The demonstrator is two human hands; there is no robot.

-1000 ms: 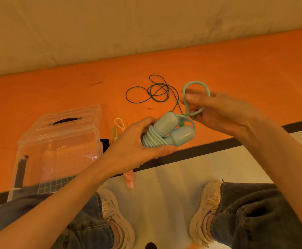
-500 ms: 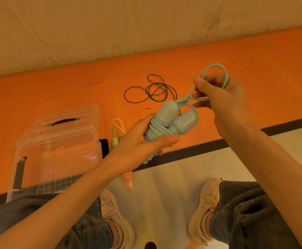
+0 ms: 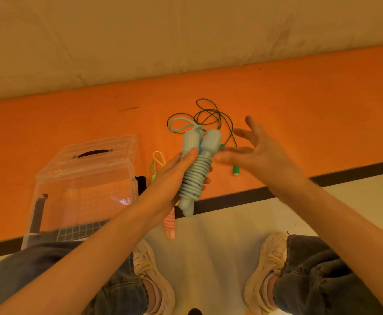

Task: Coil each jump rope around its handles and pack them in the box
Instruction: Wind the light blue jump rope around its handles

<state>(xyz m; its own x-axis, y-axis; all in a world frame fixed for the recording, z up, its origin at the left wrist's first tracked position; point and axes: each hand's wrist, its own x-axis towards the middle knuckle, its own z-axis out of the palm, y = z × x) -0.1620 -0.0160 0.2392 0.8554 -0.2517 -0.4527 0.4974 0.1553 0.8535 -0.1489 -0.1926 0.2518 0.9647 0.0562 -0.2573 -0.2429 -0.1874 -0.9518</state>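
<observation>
My left hand (image 3: 174, 171) grips a pale blue jump rope (image 3: 196, 169), its cord coiled tightly round the two handles, with one loose loop sticking out at the top. My right hand (image 3: 256, 153) hovers just to the right of the bundle, fingers spread and holding nothing. A clear plastic box (image 3: 83, 185) with a black-handled lid stands on the orange mat to the left. A dark green rope (image 3: 208, 117) lies in loose loops on the mat behind the bundle, its green handle (image 3: 236, 170) near my right hand. A pink rope handle (image 3: 170, 223) pokes out below my left wrist.
A yellow-green cord loop (image 3: 156, 162) lies between the box and my left hand. A black stripe (image 3: 345, 173) divides the orange mat (image 3: 49, 123) from the pale floor. My shoes (image 3: 267, 267) and jeans fill the lower part of the view.
My right hand has let go of the blue loop and opened to the right. My left hand turned the coiled bundle upright, and the loose loop now springs out at its top.
</observation>
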